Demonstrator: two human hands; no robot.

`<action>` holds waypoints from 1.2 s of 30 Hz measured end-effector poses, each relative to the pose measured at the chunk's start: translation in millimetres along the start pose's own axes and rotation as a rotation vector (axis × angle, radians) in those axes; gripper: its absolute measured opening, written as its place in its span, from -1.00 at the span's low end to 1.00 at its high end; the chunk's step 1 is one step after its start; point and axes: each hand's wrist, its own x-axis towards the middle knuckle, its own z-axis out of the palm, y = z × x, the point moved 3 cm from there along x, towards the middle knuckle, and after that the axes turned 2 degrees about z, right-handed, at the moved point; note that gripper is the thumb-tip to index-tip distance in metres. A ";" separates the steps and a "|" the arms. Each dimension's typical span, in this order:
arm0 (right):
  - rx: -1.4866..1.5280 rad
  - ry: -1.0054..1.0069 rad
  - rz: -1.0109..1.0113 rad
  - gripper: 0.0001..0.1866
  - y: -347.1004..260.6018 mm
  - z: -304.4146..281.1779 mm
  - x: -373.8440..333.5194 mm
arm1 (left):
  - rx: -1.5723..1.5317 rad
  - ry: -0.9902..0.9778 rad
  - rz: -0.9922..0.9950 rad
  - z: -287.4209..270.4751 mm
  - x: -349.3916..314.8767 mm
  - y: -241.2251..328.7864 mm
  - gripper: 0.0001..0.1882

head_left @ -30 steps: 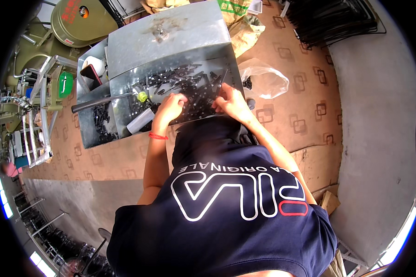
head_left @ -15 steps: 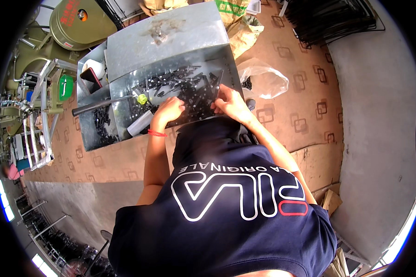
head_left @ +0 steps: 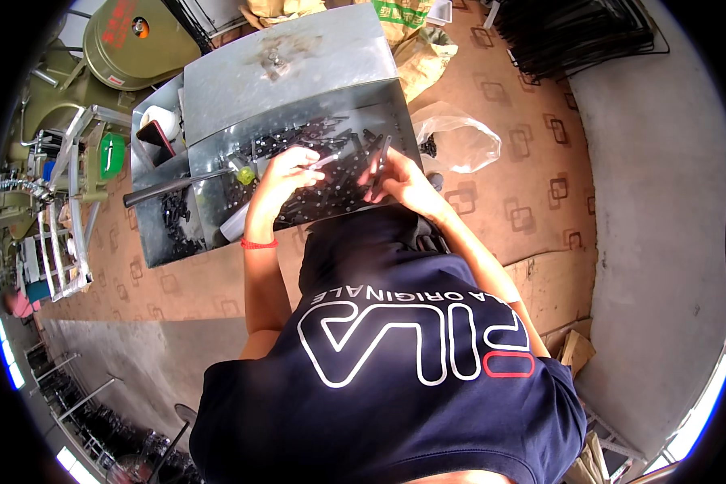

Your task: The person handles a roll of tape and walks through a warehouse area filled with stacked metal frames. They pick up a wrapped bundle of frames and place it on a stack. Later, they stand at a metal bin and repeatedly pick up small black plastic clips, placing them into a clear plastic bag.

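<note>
A grey metal bin (head_left: 223,139) with compartments stands before me, filled with many small black strip-like parts (head_left: 302,131). Over its middle, my left hand (head_left: 281,181) pinches a thin, shiny strip-like part (head_left: 321,162); a red cord circles that wrist. On the right side, my right hand (head_left: 405,182) has its fingers closed on a slim black strip (head_left: 384,152) that points upward. The exact kind of these parts is too small to tell. Left of my left hand lie a black-handled rod (head_left: 160,189), a yellow-green piece (head_left: 245,175) and a whitish tube (head_left: 234,223).
In the bin's left compartments are a phone (head_left: 157,135), a white roll (head_left: 166,119) and more black parts (head_left: 176,211). A clear plastic bag (head_left: 468,145) lies on the floor to the right. Sacks (head_left: 423,60) stand behind; green machinery (head_left: 137,40) is at the far left.
My left hand has risen from the black parts, moving slightly left and away from me, with a shiny strip now in its fingers. The black strip in my right hand now shows upright.
</note>
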 end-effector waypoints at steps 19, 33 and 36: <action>-0.223 0.236 -0.131 -0.87 5.4 -3.9 3.4 | -0.171 -0.134 0.088 50.2 5.6 23.8 -0.76; -0.168 0.222 -0.115 -0.92 0.6 -2.5 0.3 | 0.008 -0.111 0.171 44.9 3.6 26.9 -0.77; -0.156 0.189 -0.111 -0.91 1.8 -2.4 -0.2 | 0.036 -0.123 0.164 43.8 4.4 24.3 -0.80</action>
